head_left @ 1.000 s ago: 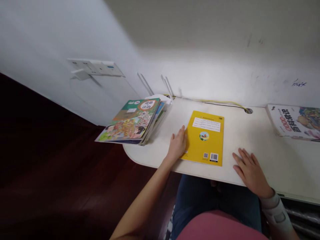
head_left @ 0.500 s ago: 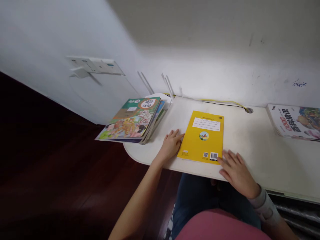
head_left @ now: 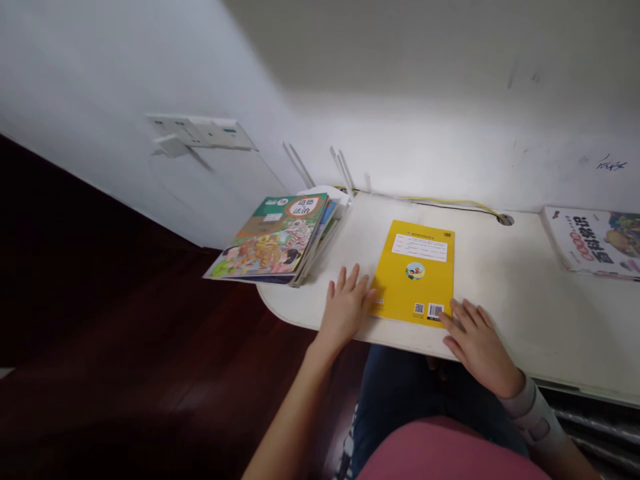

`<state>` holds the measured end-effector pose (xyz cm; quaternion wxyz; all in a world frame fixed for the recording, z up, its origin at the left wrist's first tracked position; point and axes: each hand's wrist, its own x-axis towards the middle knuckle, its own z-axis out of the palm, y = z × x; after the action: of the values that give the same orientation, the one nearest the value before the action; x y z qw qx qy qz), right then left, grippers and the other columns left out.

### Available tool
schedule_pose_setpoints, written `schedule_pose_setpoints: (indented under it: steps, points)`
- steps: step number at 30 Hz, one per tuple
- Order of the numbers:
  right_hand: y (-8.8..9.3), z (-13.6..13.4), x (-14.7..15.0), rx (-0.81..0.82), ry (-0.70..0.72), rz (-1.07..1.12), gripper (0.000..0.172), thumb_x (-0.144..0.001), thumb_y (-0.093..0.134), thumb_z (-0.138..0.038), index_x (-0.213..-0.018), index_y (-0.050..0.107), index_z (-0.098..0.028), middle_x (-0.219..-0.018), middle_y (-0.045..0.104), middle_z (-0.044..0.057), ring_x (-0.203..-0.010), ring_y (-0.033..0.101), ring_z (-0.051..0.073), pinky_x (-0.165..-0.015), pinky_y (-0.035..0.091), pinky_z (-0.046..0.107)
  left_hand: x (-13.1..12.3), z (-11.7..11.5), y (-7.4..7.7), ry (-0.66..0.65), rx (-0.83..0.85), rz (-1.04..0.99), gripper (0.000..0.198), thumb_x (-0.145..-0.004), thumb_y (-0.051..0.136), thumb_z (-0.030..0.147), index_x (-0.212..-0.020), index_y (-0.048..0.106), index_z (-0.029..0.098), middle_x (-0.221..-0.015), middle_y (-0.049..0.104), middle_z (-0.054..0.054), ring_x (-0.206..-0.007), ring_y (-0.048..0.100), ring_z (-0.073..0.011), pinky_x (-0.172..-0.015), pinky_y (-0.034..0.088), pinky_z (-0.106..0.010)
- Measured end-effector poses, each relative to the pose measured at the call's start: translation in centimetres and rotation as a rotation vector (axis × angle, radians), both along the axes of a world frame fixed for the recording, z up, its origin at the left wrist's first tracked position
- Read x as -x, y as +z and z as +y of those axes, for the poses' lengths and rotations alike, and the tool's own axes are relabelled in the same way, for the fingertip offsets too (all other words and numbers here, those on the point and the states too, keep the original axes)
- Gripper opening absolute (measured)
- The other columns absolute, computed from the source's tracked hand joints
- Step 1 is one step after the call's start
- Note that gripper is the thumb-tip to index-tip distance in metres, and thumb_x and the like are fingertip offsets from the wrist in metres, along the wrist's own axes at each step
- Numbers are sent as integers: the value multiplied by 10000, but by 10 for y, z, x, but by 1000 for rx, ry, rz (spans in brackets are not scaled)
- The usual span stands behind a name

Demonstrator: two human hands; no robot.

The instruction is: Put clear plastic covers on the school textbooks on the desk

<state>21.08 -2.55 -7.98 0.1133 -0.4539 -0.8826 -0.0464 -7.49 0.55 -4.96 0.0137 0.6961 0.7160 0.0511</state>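
A yellow book [head_left: 414, 273] lies flat near the front edge of the white desk [head_left: 500, 287], its barcode and QR code facing up. My left hand [head_left: 346, 305] rests palm down at the book's lower left corner, fingers spread and the thumb side covering a little of the cover. At the lower right corner, my right hand [head_left: 479, 343] lies flat with fingers apart, the tip of one finger over the barcode's edge. Neither hand grips anything. Left of my left hand is a stack of books [head_left: 275, 237], a green-topped picture cover uppermost.
The stack overhangs the desk's rounded left end. Behind it stands a white device with upright antennas [head_left: 343, 170]. A yellow and black cable [head_left: 455, 203] runs along the wall to a round desk hole [head_left: 507, 219]. More books [head_left: 595, 240] lie at the right. A socket panel [head_left: 200, 132] holds a plug.
My left hand has shifted from beside the book's left edge to its lower left corner, with fingers more spread. My right hand stays at the lower right corner. The view has moved slightly.
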Motion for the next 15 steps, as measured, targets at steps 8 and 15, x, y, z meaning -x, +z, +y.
schedule_pose_setpoints:
  steps: [8, 15]
  points:
    - [-1, 0, -1, -25, 10, -3, 409, -902, 464, -306, -1303, 506, -240, -1370, 487, 111, -1270, 397, 317, -1006, 331, 485, -23, 6, -8, 52, 28, -39, 477, -934, 336, 411, -1288, 486, 128, -1492, 275, -156, -1381, 187, -361, -1039, 292, -583]
    - [1, -2, 1, -16, 7, -12, 407, -900, 470, -299, -1300, 508, -235, -1370, 483, 117, -1269, 396, 325, -1003, 335, 492, -28, 3, -3, 38, -10, 28, 525, -919, 357, 451, -1279, 498, 95, -1486, 282, -166, -1382, 152, -388, -1037, 278, -609]
